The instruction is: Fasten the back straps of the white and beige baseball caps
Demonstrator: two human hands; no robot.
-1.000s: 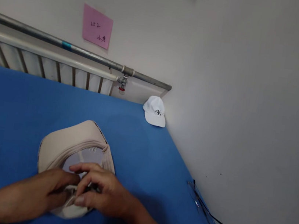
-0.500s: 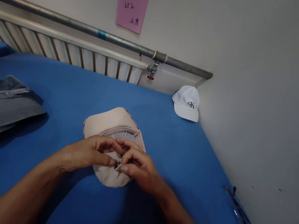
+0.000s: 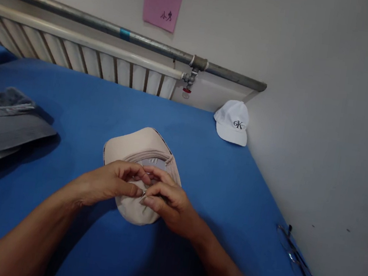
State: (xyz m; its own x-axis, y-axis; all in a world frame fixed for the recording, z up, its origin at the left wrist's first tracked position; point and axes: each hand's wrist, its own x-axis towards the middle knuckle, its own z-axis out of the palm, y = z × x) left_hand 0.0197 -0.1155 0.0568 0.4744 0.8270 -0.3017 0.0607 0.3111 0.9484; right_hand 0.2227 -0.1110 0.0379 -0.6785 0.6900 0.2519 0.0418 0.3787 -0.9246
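Note:
A beige baseball cap (image 3: pixel 137 143) lies on the blue tabletop with its inside facing up and its brim pointing away from me. Over the back of the cap, the thumb and fingers of my left hand (image 3: pixel 109 184) pinch the cap's strap near a small shiny metal buckle (image 3: pixel 143 194). My right hand (image 3: pixel 173 204) is closed on the same strap from the other side, thumb against index finger. The fingertips of both hands nearly meet, and they hide most of the buckle and strap.
A white cap (image 3: pixel 232 122) sits at the far right corner against the wall. Grey caps (image 3: pixel 10 127) are stacked at the left. Eyeglasses (image 3: pixel 296 261) lie at the right edge. A radiator (image 3: pixel 79 57) and a metal pipe (image 3: pixel 155 46) run behind the blue table (image 3: pixel 86 101).
My right thumb and index finger have shifted slightly left over the strap, closer to my left thumb. The metal buckle, plainer before, is now mostly covered. The view has tilted down a little.

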